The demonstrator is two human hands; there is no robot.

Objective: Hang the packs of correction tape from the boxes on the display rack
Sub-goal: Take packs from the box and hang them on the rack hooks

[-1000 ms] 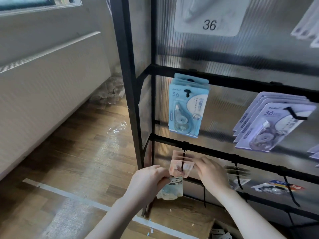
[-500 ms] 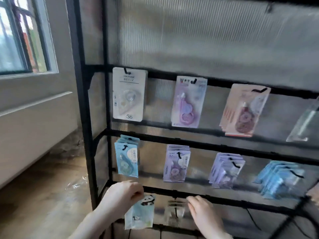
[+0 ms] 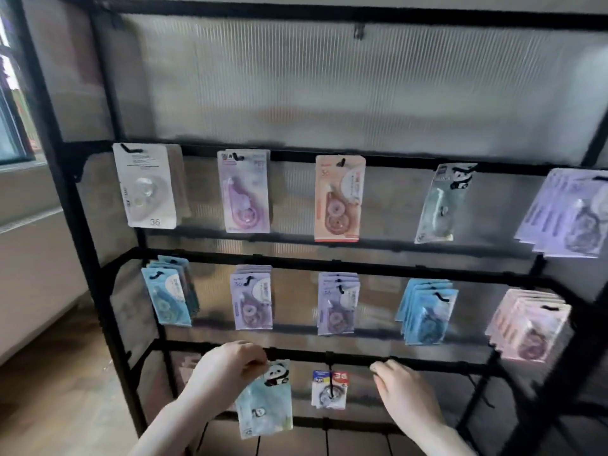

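A black display rack (image 3: 79, 232) fills the view, with packs of correction tape hanging in rows. My left hand (image 3: 230, 366) grips the top of a pale green panda pack (image 3: 266, 403) in front of the lowest visible bar. My right hand (image 3: 401, 390) hangs to the right of it with fingers loosely curled and holds nothing, close to that same bar. Between the hands a small blue, yellow and red pack (image 3: 330, 388) hangs on a hook. A matching panda pack (image 3: 444, 202) hangs in the upper row.
The upper row has white (image 3: 148, 185), purple (image 3: 245, 192) and orange (image 3: 339, 199) packs; the middle row holds stacks of blue (image 3: 167, 297), purple (image 3: 253, 301) and pink (image 3: 529, 324) ones. A window (image 3: 13, 103) and wooden floor (image 3: 49, 390) lie to the left.
The view has swung up and right, showing more of the rack. My right hand has let go of the pink pack on the lower hook and moved right. My left hand still holds the panda pack.
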